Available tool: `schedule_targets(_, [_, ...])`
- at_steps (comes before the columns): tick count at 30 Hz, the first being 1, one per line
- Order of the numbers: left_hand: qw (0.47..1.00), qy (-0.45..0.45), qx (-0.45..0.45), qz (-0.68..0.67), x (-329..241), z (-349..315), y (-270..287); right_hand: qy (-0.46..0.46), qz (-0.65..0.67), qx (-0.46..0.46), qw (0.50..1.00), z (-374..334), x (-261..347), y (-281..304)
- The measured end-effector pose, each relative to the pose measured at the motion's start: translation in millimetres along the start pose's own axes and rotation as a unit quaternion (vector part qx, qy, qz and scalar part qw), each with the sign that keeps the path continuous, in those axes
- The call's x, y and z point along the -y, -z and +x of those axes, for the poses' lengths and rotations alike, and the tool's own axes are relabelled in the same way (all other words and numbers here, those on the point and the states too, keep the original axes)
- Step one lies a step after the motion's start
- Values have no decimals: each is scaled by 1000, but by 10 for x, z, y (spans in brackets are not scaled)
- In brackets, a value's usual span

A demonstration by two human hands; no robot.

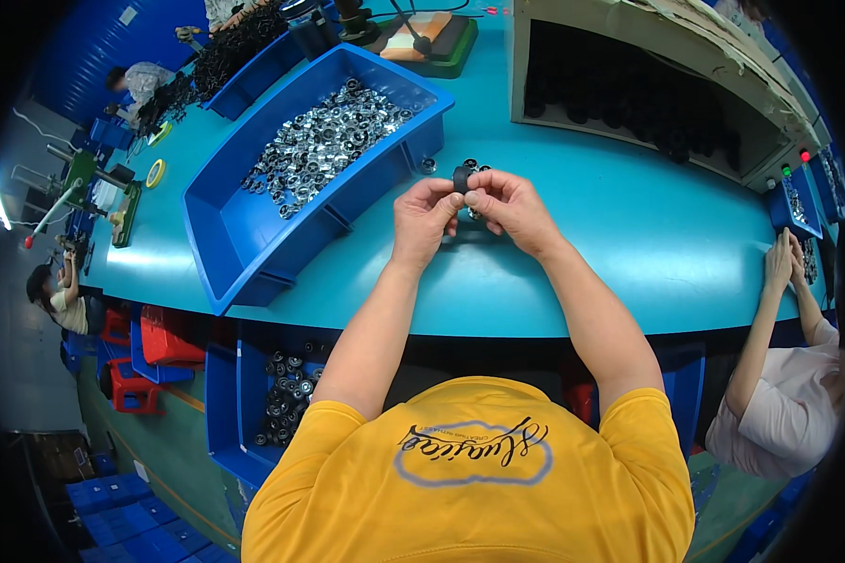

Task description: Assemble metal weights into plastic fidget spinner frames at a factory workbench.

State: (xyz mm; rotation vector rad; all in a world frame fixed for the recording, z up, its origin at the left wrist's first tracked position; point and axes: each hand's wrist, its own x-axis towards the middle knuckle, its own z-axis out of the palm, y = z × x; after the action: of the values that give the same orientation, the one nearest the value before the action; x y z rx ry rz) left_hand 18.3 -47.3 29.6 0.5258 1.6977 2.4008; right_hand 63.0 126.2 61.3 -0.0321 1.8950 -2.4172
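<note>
A small black ring-shaped part [461, 178] is held up over the table between my two hands. My left hand [422, 220] pinches it from the left with thumb and fingers. From the other side, the thumb and fingers of my right hand [514, 211] close on the same part. Just behind my fingers lie a few small shiny metal parts, partly hidden by the hands. One single metal part [429, 166] sits beside the big blue bin [244, 235]. That bin holds a heap of shiny metal parts [333, 136].
A grey-white box [629, 141] with dark contents stands at the back right of the teal table [573, 281]. Below the edge, another blue bin [223, 403] holds dark round parts. A green hand press [80, 178] stands left; a co-worker's hands [787, 258] are at right.
</note>
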Motion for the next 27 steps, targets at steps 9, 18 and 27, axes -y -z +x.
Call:
schedule_targets(9, [997, -49, 55, 28, 38, 9, -19, 35, -32, 20, 999, 39, -85, 85])
schedule_targets(18, [987, 13, 79, -138, 25, 52, 74, -47, 276, -82, 957, 25, 101, 182])
schedule_targets(27, [976, 42, 74, -201, 51, 59, 132, -9, 232, -14, 973, 36, 125, 158])
